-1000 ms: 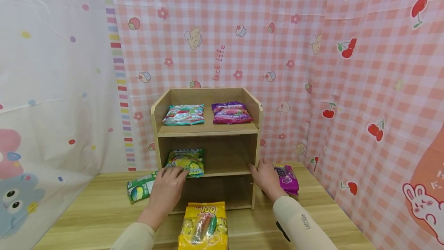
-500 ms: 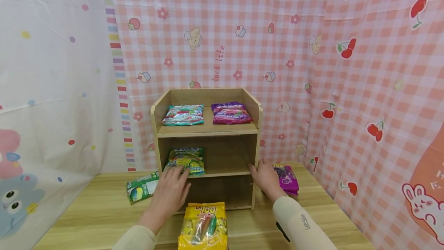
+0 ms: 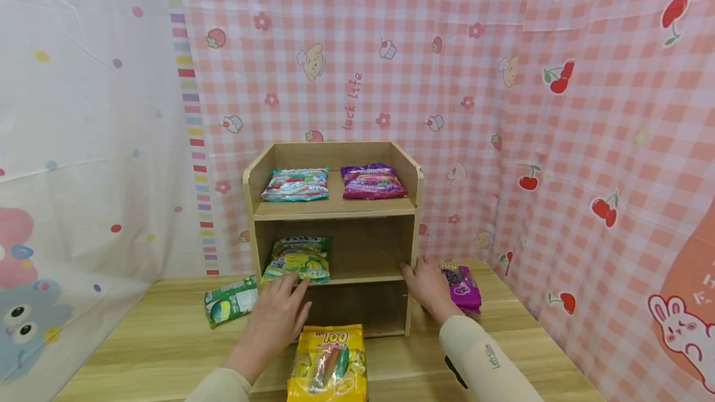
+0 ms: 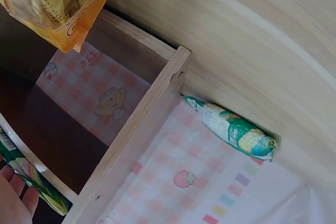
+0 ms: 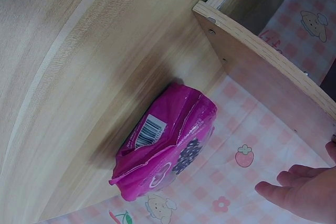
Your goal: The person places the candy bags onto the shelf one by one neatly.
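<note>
In the head view, the left hand [image 3: 276, 312] has been drawn slightly down and back from the green bag [image 3: 301, 259] over the last second, and more of the bag's front is now uncovered; this is judged to mean that its weight is borne by the middle shelf [image 3: 365, 262] and that the handling of it is nearly complete. The bag is laid at the shelf's left end, its front edge brought to the lip. Its wrapper is glossy and crinkled, dark green at the top with pale lettering, and yellow-green fruit is printed below. The left fingers are held loosely extended at that edge, with nothing pinched. The right hand [image 3: 430, 284] has been kept against the right side panel [image 3: 414, 241]. In the left wrist view, the left fingertips are seen close to the bag's edge, though whether it is touched cannot be told; the panel's far side is flanked by a second green pack [image 4: 236, 129]. In the right wrist view, the right fingers are held nearly straight, with no bag gripped; a purple bag [image 5: 168, 140] is seen on the table [image 5: 105, 93], apart from that hand.
</note>
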{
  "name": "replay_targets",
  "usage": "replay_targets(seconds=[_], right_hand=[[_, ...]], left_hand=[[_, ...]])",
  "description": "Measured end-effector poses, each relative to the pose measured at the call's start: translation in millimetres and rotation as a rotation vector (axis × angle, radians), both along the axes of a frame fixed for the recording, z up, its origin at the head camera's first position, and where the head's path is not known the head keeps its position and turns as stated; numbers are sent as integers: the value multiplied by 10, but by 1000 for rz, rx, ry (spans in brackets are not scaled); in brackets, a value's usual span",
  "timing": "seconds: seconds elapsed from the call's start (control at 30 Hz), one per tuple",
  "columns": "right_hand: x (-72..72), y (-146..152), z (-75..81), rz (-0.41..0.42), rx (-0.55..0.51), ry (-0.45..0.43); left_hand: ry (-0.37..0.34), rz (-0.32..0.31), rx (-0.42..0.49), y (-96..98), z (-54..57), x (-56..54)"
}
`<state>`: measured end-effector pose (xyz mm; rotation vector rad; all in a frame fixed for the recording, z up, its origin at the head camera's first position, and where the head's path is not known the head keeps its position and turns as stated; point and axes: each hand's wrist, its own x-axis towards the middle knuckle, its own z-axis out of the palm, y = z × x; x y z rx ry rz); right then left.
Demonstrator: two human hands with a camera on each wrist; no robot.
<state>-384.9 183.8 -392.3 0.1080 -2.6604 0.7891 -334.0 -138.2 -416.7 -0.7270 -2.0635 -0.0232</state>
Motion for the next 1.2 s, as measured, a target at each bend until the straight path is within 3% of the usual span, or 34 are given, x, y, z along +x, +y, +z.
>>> replay_targets(seconds=[0.33,0.83,1.2], right_hand=[[-5,-11,0,-5,1,-1],[-9,-8,-14,-2,4,-8],[-8,-1,-7,3,4,-13]], left_hand=[[-68,45,-23,6,22,-2],[-224,98,-11,48,80,-49],[-391,161,-13,89,176,-84]])
